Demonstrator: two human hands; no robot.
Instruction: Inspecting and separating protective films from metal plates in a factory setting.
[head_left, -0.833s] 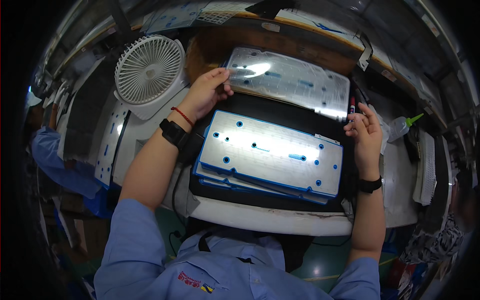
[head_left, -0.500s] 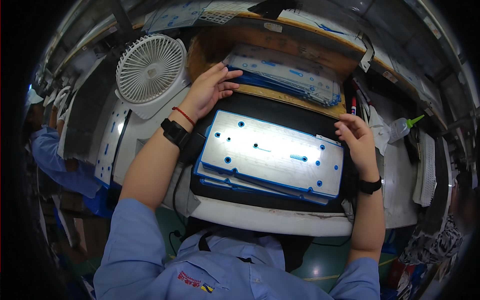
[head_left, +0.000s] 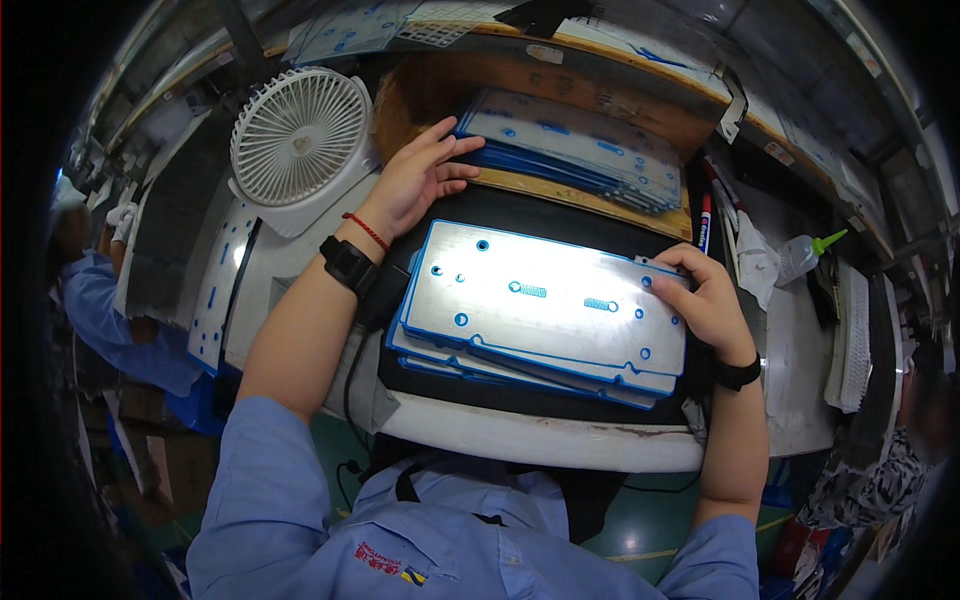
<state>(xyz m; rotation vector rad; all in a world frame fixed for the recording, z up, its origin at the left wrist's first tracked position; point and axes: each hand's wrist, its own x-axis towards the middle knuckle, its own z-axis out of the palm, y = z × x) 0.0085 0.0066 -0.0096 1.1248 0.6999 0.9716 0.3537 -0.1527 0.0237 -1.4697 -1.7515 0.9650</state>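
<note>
A stack of flat silvery panels with blue edges [head_left: 560, 330] lies in front of me on a black mat, its layers slightly askew. Holes and short slots rimmed in blue mark the top panel. My right hand [head_left: 708, 300] grips its right end, thumb on the upper face and fingers curled at the far edge. My left hand [head_left: 425, 180] holds nothing; its fingers are spread beside the left end of a pile of clear, blue-edged sheets [head_left: 575, 140]. That pile rests in a wooden box [head_left: 430, 95] behind the panels.
A white fan [head_left: 303, 148] stands at the left of the box. On the right are red-capped markers [head_left: 705, 220], a white cloth [head_left: 757, 255] and a bottle with a green nozzle [head_left: 805, 255]. A co-worker [head_left: 100, 290] sits at far left.
My right hand has come down and left onto the panel's end, closing on it. The top panel's hole pattern looks different. Markings on the boxed top sheet appear farther right. My left hand barely moved.
</note>
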